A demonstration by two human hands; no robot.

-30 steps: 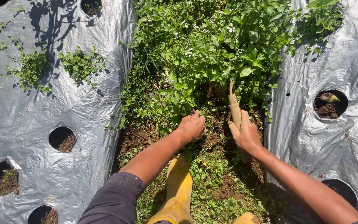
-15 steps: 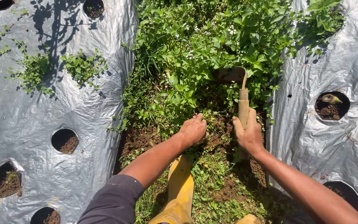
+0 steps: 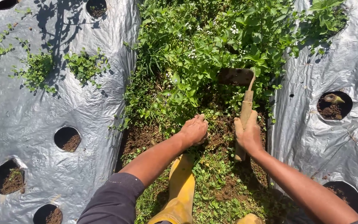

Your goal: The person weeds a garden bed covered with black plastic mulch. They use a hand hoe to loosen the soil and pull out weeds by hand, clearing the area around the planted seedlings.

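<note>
Both hands work low in the furrow: the right hand (image 3: 249,137) is clamped on the wooden handle of a short hoe (image 3: 245,108), the left hand (image 3: 193,130) fisted in weeds (image 3: 179,89) just beside it. Running straight ahead from the right hand, the hoe's rusty flat blade (image 3: 235,76) is raised over the leafy, white-flowered weeds between silver mulch sheets (image 3: 42,108).

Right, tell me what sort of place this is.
Most likely an outdoor vegetable field. Silver plastic mulch sheets with round planting holes cover raised beds, and a weedy furrow runs between them, where the right hand holds a short hoe.
</note>
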